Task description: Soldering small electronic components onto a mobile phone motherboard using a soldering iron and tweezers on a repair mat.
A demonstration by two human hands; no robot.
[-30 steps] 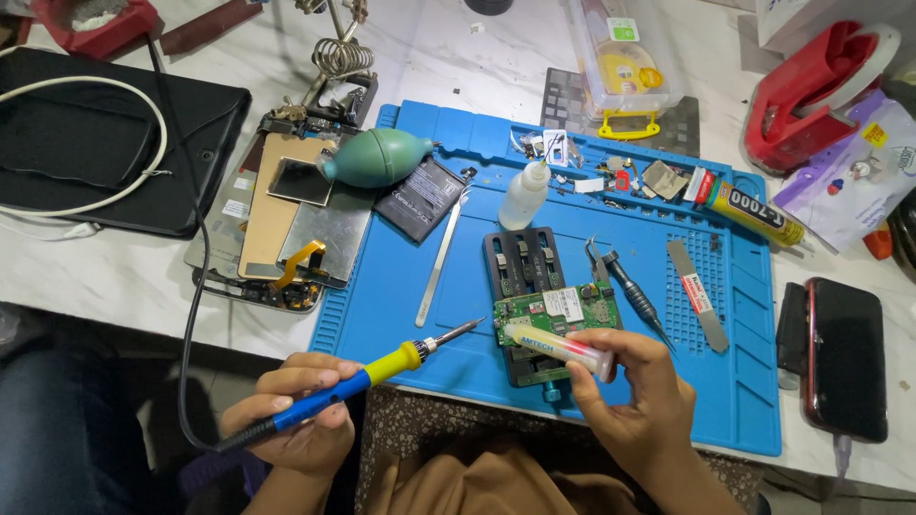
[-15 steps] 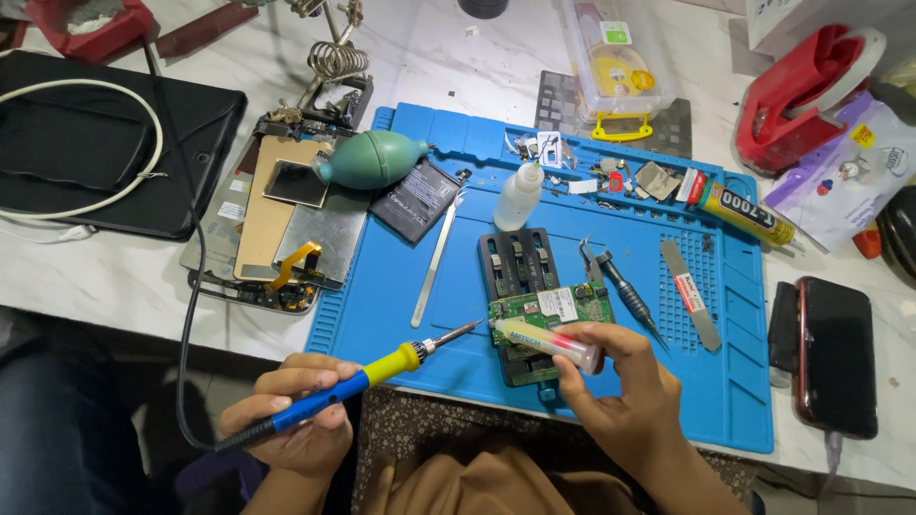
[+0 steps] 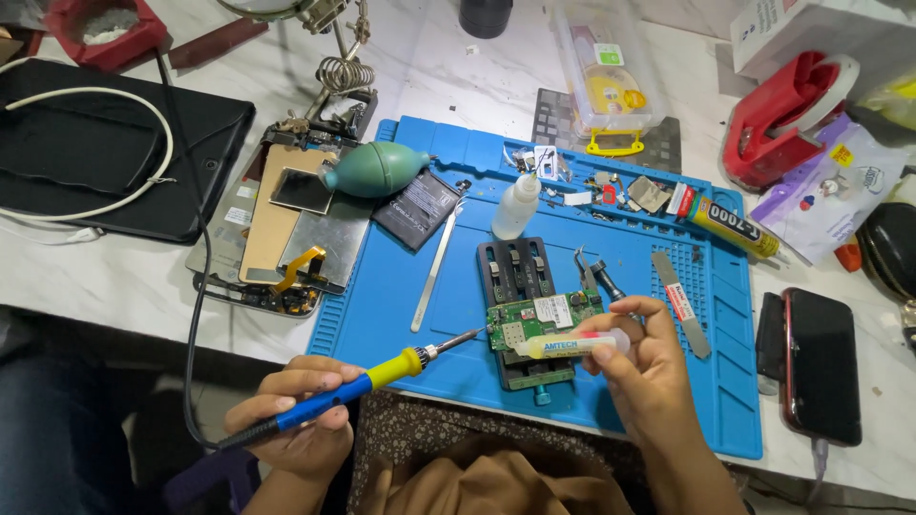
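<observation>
Head view: my left hand (image 3: 291, 420) is wrapped around the soldering iron (image 3: 353, 396), tip aimed at 2 o'clock toward the green circuit board (image 3: 534, 319). My right hand (image 3: 644, 372) pinches a small syringe (image 3: 572, 345) over that board, on the blue mat (image 3: 401, 286).

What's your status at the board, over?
Left hand grips soldering iron, tip just left of circuit board. Right hand holds syringe over board, clamped in holder. Tweezers lie clear on mat.
</observation>
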